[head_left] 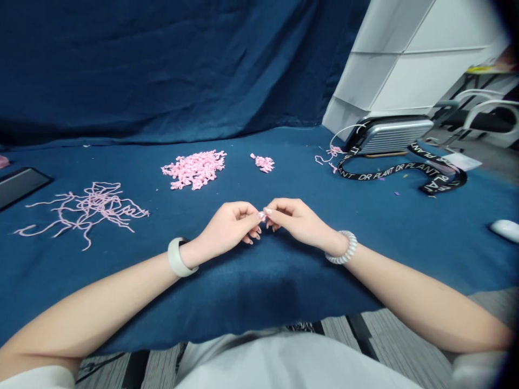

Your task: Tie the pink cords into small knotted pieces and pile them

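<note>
My left hand (236, 226) and my right hand (294, 220) meet in front of me, their thumbs and fingers pinched together. Between the fingertips shows a small pink piece (262, 216), mostly covered, so its shape is unclear. Beyond the hands lies a heap of small knotted pink yarn pieces (195, 169). A smaller cluster of similar pink pieces (264, 163) sits to its right, just past my fingertips. Loose pale pink yarn strands (99, 205) are spread in a tangle to the left of my left hand.
Blue cloth (227, 302) covers the table. At the back right are a silver ribbed case (395, 135), a black lettered strap (381, 173) and pink yarn scraps (333, 152). A white mouse-like object (505, 230) lies at the right edge, a dark flat device (22, 185) at the left.
</note>
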Demonstrator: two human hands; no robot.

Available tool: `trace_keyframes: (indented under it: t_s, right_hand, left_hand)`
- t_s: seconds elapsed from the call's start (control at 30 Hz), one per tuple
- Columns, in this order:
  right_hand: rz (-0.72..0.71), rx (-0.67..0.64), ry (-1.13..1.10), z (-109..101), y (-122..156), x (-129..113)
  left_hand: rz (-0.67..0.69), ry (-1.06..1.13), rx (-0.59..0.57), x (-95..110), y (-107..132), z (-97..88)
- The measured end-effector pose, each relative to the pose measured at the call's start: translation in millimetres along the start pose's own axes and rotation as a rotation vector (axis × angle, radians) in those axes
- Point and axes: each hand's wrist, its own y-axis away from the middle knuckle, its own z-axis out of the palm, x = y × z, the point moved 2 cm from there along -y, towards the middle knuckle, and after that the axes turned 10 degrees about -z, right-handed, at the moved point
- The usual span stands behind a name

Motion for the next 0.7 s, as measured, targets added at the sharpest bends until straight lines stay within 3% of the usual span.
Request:
trace_keyframes:
  t_s: [0.27,0.57,0.7]
  right_hand:
    - [-0.041,0.07,0.04,-3,-1,2]
    - [-0.108,0.136,0.27,-11,-5,12]
    - [-0.107,0.142,0.255,-11,-6,14]
  left_hand:
    - [-0.076,0.11,0.034,-7,-10,-5.2]
    - [0.03,-0.1,0.203,-19,-29,-27.2]
    - [0.165,-0.214,0.224,1,-22,-27.4]
